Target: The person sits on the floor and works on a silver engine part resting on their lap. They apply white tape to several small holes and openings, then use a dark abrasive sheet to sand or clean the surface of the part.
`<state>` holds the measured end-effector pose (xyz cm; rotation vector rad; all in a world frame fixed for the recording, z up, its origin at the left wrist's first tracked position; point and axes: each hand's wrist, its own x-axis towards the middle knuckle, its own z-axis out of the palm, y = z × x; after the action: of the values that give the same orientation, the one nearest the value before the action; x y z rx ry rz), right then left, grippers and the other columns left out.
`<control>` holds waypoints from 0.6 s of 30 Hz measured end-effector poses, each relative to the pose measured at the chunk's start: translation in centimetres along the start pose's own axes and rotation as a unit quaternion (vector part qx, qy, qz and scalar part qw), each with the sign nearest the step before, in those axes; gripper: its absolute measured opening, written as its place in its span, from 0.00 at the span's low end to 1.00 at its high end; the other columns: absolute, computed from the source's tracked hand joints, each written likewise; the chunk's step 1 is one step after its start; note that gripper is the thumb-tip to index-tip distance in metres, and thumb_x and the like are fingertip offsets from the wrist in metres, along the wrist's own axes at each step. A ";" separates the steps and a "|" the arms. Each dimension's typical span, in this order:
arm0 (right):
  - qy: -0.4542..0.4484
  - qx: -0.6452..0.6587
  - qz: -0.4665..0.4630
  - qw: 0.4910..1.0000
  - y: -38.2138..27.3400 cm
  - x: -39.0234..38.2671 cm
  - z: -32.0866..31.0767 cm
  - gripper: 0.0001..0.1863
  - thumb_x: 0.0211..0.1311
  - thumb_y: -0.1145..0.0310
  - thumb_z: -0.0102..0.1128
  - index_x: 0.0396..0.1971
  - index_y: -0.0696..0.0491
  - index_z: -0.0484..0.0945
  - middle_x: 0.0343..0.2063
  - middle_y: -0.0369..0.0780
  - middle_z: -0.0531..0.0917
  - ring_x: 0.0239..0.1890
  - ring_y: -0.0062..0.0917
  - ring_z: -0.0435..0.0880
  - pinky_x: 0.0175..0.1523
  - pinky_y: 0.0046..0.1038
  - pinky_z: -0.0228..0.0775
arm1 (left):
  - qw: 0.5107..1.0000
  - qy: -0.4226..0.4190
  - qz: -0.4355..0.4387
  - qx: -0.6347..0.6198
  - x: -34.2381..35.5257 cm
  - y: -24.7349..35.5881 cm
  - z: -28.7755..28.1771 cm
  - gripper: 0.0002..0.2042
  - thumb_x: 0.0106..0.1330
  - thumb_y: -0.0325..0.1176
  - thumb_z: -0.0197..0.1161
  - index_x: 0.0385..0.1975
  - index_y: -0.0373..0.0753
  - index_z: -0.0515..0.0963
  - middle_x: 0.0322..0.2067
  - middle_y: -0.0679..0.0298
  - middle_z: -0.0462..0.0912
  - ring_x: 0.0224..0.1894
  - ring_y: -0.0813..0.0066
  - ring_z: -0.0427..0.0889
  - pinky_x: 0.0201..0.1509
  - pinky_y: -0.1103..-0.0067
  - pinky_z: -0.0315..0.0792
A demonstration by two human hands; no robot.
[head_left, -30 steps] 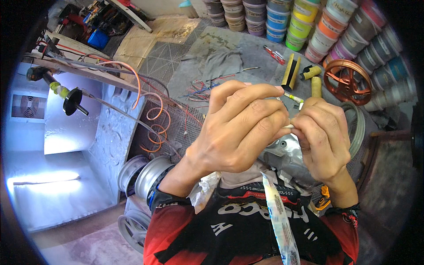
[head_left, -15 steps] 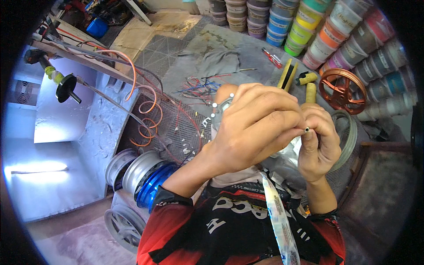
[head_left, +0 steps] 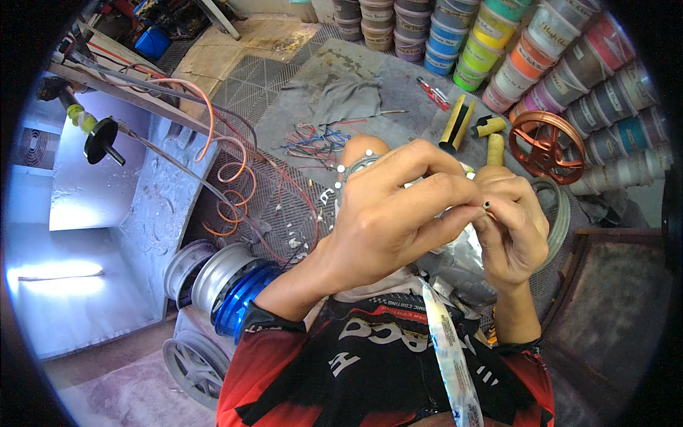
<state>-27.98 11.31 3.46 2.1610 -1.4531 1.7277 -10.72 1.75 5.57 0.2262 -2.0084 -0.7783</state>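
Both hands meet in front of my chest, fingertips together. My left hand point(head_left: 405, 206) is closed in a pinch, thumb and index finger pressed at a tiny roll-like piece point(head_left: 486, 204) whose end has a dark hole. Against its other side, my right hand point(head_left: 516, 231) pinches the same piece between thumb and bent index finger. Most of it is hidden by the fingers. Behind my left hand, a grey metal part point(head_left: 359, 162) with white round plugs rests by my knee. Below the hands lies a crumpled silvery wrapping point(head_left: 459, 252). A pale printed plastic strip point(head_left: 452, 349) hangs over my shirt.
Red and blue wires point(head_left: 320, 142) and a grey cloth point(head_left: 348, 103) lie ahead on the mat. Yellow tape rolls point(head_left: 496, 149), a copper-coloured wheel point(head_left: 548, 146) and stacked tubs point(head_left: 491, 32) are on the right. Wheel rims point(head_left: 224, 274) and a coiled orange hose point(head_left: 235, 192) are left.
The hands have shifted slightly left, still pinched together. The piece's end shows less between the fingertips, and the right fingers are curled closer to the left ones.
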 end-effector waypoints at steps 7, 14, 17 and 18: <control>-0.020 0.035 -0.015 0.999 0.8 0.1 -0.6 0.13 0.49 0.75 0.77 0.35 0.57 0.83 0.27 0.41 0.84 0.29 0.31 0.83 0.36 0.29 0.71 | 0.998 -0.039 -0.039 -0.024 0.2 0.8 -0.5 0.11 0.51 0.19 0.75 0.35 0.34 0.85 0.31 0.60 0.82 0.32 0.66 0.80 0.35 0.75 0.74; -0.012 0.031 0.007 0.999 0.9 -0.4 -0.3 0.13 0.49 0.74 0.77 0.36 0.57 0.84 0.27 0.40 0.85 0.29 0.31 0.84 0.38 0.29 0.71 | 0.998 -0.002 -0.057 0.004 0.2 0.9 -0.1 0.12 0.50 0.18 0.75 0.35 0.33 0.85 0.31 0.58 0.84 0.32 0.65 0.80 0.34 0.75 0.74; -0.013 0.023 0.036 0.999 0.4 -0.2 -0.3 0.14 0.50 0.73 0.77 0.37 0.57 0.85 0.29 0.41 0.87 0.31 0.31 0.85 0.38 0.29 0.71 | 1.000 -0.016 -0.008 -0.006 -0.2 0.2 -0.1 0.13 0.49 0.18 0.75 0.35 0.33 0.85 0.31 0.59 0.84 0.32 0.63 0.80 0.35 0.75 0.74; -0.014 0.022 0.049 0.998 0.2 -0.1 -0.3 0.14 0.50 0.73 0.77 0.37 0.57 0.85 0.30 0.42 0.87 0.31 0.30 0.85 0.38 0.29 0.71 | 1.000 -0.015 -0.004 -0.006 -0.2 0.1 -0.2 0.13 0.49 0.18 0.75 0.35 0.33 0.84 0.31 0.59 0.83 0.32 0.63 0.80 0.35 0.75 0.74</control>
<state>-28.36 11.40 3.41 2.1796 -1.5670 1.7840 -10.45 1.86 5.52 0.2154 -2.0316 -0.8031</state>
